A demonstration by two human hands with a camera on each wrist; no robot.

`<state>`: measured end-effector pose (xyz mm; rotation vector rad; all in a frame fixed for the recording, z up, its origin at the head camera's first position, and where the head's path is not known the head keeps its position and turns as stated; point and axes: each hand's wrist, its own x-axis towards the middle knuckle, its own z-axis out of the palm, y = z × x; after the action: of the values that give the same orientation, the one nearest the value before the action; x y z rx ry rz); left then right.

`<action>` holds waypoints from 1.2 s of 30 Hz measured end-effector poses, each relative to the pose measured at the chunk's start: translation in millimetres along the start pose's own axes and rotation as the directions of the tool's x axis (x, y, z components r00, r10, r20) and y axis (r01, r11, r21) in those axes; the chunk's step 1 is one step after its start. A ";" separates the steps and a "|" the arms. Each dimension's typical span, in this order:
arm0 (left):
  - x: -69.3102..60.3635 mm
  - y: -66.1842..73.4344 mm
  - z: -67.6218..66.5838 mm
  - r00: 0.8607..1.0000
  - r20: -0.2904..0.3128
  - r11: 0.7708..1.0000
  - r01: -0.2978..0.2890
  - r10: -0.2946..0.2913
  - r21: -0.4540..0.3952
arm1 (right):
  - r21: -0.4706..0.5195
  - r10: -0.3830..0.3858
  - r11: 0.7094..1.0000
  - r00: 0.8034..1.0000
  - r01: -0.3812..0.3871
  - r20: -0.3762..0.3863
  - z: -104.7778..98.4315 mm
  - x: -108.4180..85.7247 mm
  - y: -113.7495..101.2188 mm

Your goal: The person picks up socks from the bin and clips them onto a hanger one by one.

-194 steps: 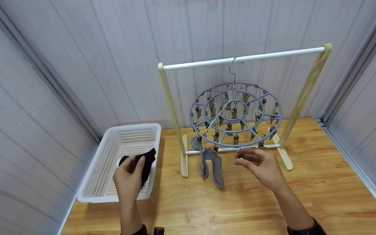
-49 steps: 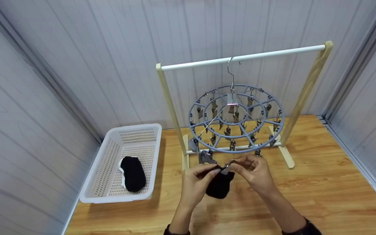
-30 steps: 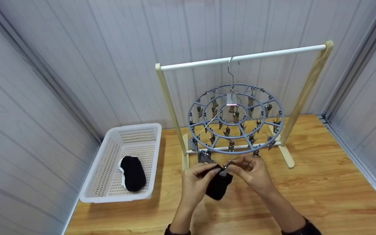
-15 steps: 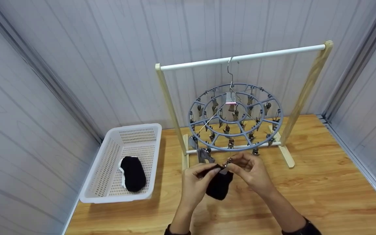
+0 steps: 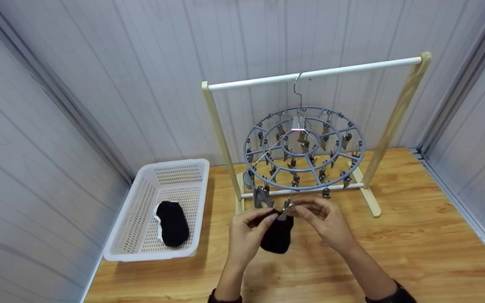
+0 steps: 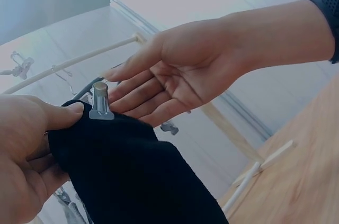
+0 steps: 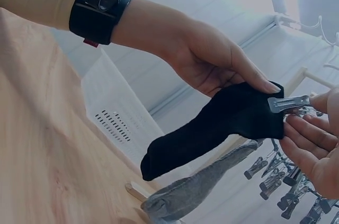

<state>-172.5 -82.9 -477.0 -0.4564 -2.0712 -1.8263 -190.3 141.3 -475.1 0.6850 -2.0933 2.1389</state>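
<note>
My left hand (image 5: 246, 235) pinches the top edge of a black sock (image 5: 277, 237) between thumb and fingers. A metal clip (image 6: 101, 102) bites the sock's edge beside my left thumb. Thumb and fingers of my right hand (image 5: 329, 223) pinch the clip's upper end; in the left wrist view its other fingers extend behind the sock. The clip hangs from the near side of a round blue-grey drying hanger (image 5: 310, 188). Just left of the black sock, grey socks (image 7: 196, 192) hang from the hanger, partly hidden by my left hand in the head view.
A wooden rack with a white rod (image 5: 352, 68) carries the hanger, which has several other dangling clips. To the left stands a white perforated basket (image 5: 150, 256), holding a black sock (image 5: 174, 225) with a white edge showing beside it. Pale panelled walls enclose the wooden tabletop.
My left hand has brought the black sock from the basket to the hanger. Over the last half second, both hands, sock and clip shifted slightly left and up. The clip now lies over the sock's edge.
</note>
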 end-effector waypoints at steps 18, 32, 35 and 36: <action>7.6 -3.0 -23.2 0.997 -0.047 0.998 0.057 -0.056 0.034 | -0.014 -0.059 0.998 0.998 0.059 -0.001 -11.7 -0.1 -9.4; 8.6 -4.0 -30.5 0.994 -0.089 0.998 0.063 -0.061 0.013 | -0.045 -0.069 0.997 0.997 0.067 -0.039 -21.6 0.5 -12.3; 8.7 -4.2 -31.1 0.994 -0.093 0.998 0.059 -0.057 0.014 | -0.065 -0.070 0.996 0.997 0.068 -0.039 -23.2 0.8 -11.7; 8.6 -4.3 -31.2 0.994 -0.094 0.998 0.059 -0.057 0.017 | -0.071 -0.070 0.995 0.997 0.067 -0.040 -23.6 1.0 -11.4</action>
<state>-180.8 -114.3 -473.2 -0.3027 -2.0575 -1.8222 -193.3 164.6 -463.5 0.6868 -2.0801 2.0172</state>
